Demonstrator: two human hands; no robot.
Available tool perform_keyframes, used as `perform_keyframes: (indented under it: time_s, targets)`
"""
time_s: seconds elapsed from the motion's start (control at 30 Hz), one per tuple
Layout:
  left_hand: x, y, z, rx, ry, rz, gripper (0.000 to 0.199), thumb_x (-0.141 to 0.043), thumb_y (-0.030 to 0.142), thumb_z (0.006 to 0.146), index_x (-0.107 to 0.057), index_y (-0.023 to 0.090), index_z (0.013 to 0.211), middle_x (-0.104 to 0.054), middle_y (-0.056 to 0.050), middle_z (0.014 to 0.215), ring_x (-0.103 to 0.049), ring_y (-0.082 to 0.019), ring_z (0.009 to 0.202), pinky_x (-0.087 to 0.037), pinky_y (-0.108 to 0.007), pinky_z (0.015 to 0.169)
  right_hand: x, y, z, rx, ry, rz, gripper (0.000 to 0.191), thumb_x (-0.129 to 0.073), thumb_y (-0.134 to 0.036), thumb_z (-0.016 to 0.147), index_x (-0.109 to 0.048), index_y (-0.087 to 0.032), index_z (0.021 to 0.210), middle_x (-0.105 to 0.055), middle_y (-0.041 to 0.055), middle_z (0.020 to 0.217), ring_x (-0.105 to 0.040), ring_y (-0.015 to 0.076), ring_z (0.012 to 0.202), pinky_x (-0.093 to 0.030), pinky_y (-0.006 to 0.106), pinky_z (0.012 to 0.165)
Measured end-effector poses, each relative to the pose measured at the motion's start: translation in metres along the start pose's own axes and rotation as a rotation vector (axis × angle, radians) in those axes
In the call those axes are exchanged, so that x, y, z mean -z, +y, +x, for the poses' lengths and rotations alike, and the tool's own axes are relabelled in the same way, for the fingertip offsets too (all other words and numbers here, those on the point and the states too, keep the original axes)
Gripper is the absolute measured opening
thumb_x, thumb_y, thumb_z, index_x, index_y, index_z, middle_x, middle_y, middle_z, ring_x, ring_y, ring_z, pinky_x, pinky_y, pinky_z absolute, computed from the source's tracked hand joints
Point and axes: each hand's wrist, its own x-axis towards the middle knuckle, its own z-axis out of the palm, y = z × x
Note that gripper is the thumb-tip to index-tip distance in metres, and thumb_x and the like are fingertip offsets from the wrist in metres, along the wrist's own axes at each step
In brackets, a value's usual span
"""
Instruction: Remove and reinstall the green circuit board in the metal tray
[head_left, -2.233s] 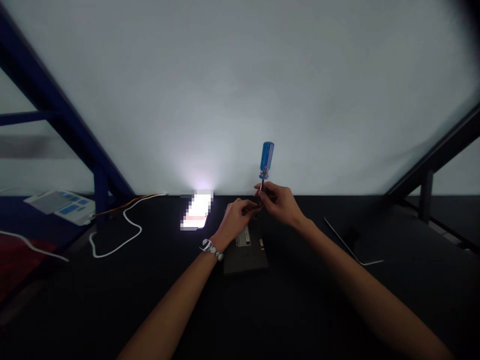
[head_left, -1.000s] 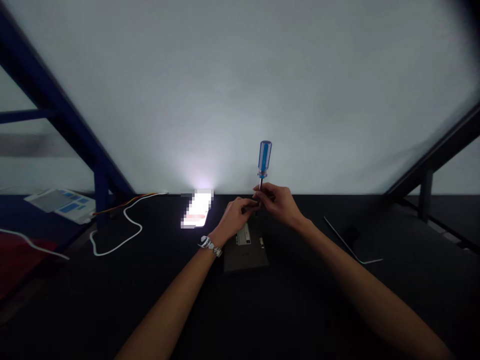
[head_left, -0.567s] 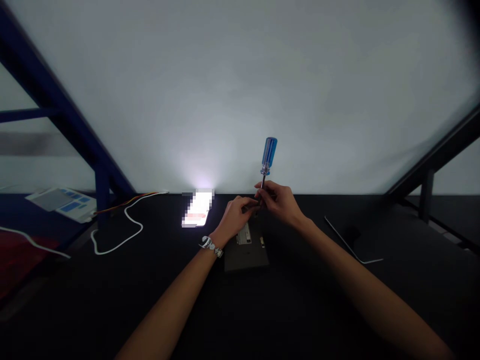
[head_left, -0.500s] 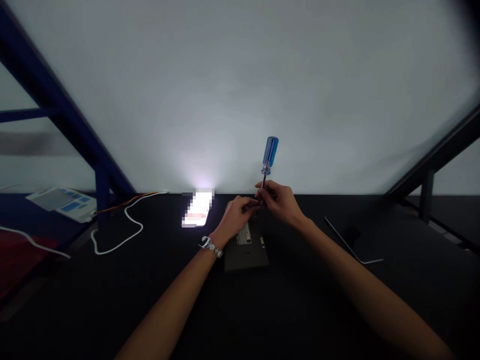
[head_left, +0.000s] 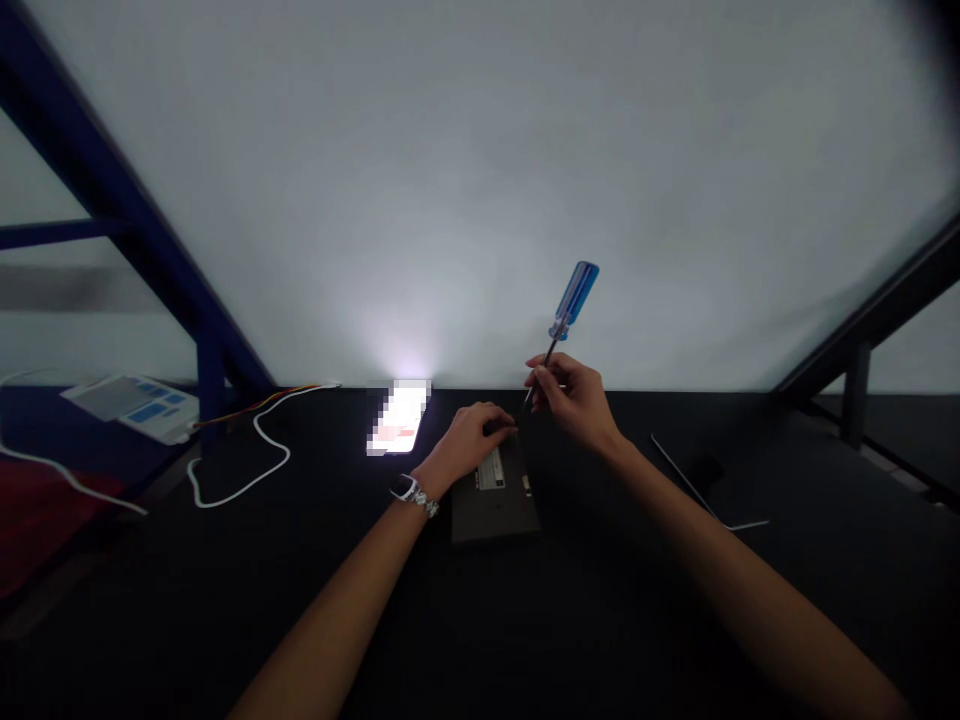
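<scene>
A screwdriver with a blue, partly clear handle (head_left: 576, 296) is pinched by its shaft in my right hand (head_left: 574, 398). Its handle leans up to the right and its tip points down near the far edge of a flat dark device. That device (head_left: 491, 515) lies on the black table, with a pale label and a small light-coloured part on its top. My left hand (head_left: 471, 440) rests over the device's far left part, thumb and fingers drawn together at the far edge. What those fingertips hold, if anything, is too dark to tell.
A brightly lit phone (head_left: 399, 418) lies left of my left hand. Farther left are a white cable (head_left: 281, 460) and a printed sheet (head_left: 146, 408). A thin L-shaped strip (head_left: 686, 490) lies on the black table (head_left: 615, 610) beyond my right forearm.
My right hand has moved right, away from my left fingertips, and the screwdriver now tilts more to the right. My left hand has stayed at the device, its fingers shifted slightly lower.
</scene>
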Motion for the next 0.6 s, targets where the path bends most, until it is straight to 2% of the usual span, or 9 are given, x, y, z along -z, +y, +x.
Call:
perform_keyframes:
  time_s: [0.17,0.43,0.6]
  targets:
    - [0.002,-0.001,-0.010,0.040,0.028,-0.112,0.014,-0.062,0.025,0.087,-0.072,0.022,0.096,-0.072,-0.003,0.090,-0.065,-0.017,0.082,-0.048,-0.030,0.075,0.003,0.001,-0.003,-0.082,0.092,0.174,0.027,-0.061,-0.043,0.085,-0.062,-0.018,0.096,-0.065,0.0041,0.081,-0.058,0.0126,0.058,-0.055,0.029,0.051]
    - [-0.003,0.000,-0.021,0.033,0.079,-0.169,0.015,-0.062,0.021,0.087,-0.075,0.023,0.095,-0.072,-0.004,0.088,-0.064,-0.017,0.082,-0.048,-0.030,0.075,-0.014,0.028,-0.048,-0.469,-0.009,0.517,0.030,-0.072,-0.041,0.076,-0.064,-0.016,0.089,-0.066,0.0027,0.076,-0.059,0.0115,0.053,-0.052,0.024,0.045]
    - [-0.014,-0.001,-0.016,-0.006,0.088,-0.195,0.014,-0.063,0.024,0.087,-0.075,0.022,0.094,-0.070,-0.004,0.084,-0.062,-0.016,0.078,-0.048,-0.029,0.072,-0.019,0.036,-0.064,-0.553,-0.006,0.561,0.032,-0.076,-0.041,0.073,-0.065,-0.014,0.087,-0.066,0.0020,0.072,-0.057,0.0097,0.049,-0.048,0.019,0.039]
